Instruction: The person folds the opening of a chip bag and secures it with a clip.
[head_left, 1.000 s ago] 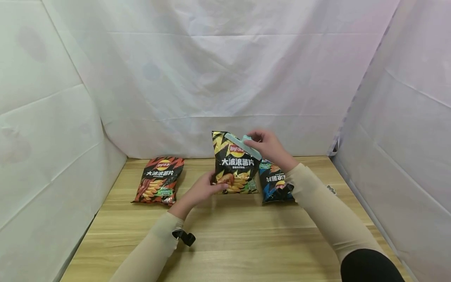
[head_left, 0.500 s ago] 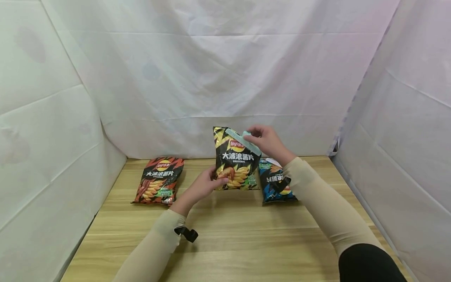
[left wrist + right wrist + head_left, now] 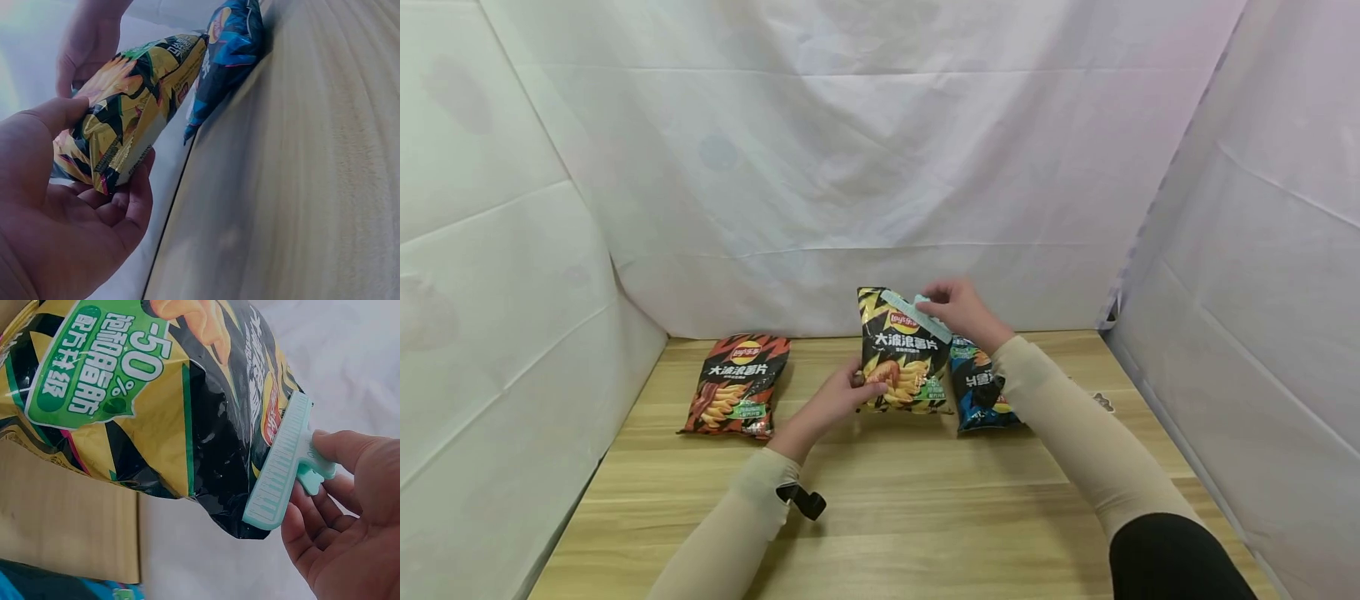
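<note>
A black-and-yellow bag of chips [image 3: 904, 367] is held upright over the back of the table. My left hand [image 3: 835, 396] grips its lower left side, thumb on the front and fingers behind; the left wrist view shows the same hand [image 3: 81, 200] around the bag's edge. Across the bag's upper right corner lies a pale mint-green bag clip [image 3: 280, 465], set aslant. Its handle is between the thumb and fingers of my right hand [image 3: 962, 315]. In the right wrist view, the thumb presses the handle from above.
An orange-and-black chip bag [image 3: 737, 387] lies at the left. Behind my right forearm is a blue chip bag [image 3: 973, 387], partly hidden. A small flat sticker-like piece [image 3: 1103, 402] lies at the right on the wooden table [image 3: 895, 517]. White curtains [image 3: 880, 167] enclose the back and sides.
The black-and-yellow chip bag rose slightly, then came down a little, both hands moving with it. The right hand keeps hold of the clip. The other bags have stayed put.
</note>
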### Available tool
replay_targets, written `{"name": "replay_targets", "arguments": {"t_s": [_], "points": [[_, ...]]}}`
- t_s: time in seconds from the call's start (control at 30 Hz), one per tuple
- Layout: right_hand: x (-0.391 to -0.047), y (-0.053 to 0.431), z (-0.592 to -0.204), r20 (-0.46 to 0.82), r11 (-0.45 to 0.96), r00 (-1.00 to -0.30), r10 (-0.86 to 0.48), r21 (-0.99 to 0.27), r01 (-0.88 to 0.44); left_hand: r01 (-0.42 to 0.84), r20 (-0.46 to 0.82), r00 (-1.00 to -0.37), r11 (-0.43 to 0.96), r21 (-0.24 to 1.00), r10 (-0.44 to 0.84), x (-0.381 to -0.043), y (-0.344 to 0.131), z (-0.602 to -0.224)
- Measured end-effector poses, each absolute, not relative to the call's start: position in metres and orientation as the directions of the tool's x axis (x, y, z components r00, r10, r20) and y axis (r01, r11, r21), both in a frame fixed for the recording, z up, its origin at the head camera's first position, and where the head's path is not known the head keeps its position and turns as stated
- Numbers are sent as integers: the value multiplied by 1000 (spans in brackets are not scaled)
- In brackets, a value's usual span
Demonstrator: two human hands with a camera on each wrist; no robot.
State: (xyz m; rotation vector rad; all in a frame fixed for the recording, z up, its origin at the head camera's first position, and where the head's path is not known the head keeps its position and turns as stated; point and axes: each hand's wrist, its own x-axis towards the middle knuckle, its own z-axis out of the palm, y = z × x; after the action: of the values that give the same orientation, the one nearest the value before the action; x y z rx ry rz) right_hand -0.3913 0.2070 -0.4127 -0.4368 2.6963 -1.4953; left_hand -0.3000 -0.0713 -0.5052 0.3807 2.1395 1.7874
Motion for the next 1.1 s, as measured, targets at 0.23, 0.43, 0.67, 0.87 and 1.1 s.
{"name": "replay_targets", "arguments": {"t_s": [0.23,0.43,0.67,0.87,1.1], "points": [[-401,206,-436,22,519,-955,-297,-836,-180,-46,-146,-910,254,966,388,-297,-69,-514],[-410,206,-459,-69,559,-943,-325,-819,-133,-57,-199,-914,375,925,352,-299,-70,-526],[-419,209,-473,-135,625,-942,-308,-775,-93,-26,-202,-904,422,906,378,-299,-64,-527],[-426,205,-480,-151,689,-938,-313,-715,-115,58,-156,-928,545,837,338,-294,-59,-526],[-432,198,-488,-160,763,-938,-308,-630,-143,61,-148,-950,629,775,274,-290,-56,-523]]}}
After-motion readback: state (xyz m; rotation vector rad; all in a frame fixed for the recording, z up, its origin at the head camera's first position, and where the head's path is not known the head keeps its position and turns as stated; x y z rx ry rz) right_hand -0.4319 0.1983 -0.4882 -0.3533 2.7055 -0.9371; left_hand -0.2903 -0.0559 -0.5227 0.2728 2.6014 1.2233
